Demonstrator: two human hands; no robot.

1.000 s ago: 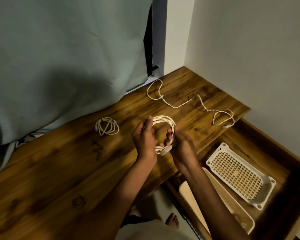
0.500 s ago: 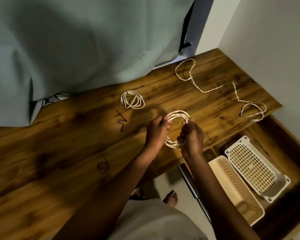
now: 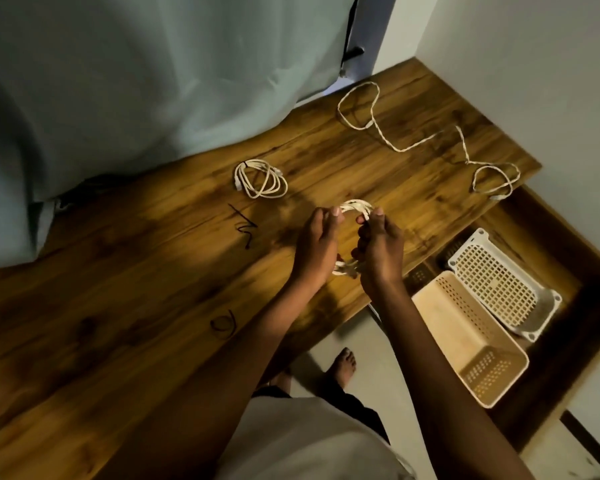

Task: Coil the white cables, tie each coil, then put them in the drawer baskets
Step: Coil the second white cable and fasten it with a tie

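Both hands hold a white coil above the tabletop: the left hand and the right hand pinch opposite sides. A finished coil lies far left, a loose cable far right. Two baskets sit in the open drawer, right.

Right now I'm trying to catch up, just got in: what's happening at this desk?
A person is holding a coiled white cable between the left hand and right hand, above the wooden desk. Another coil lies finished on the desk, while a loose cable lies uncoiled near the far edge. Both drawer baskets hold no cables.
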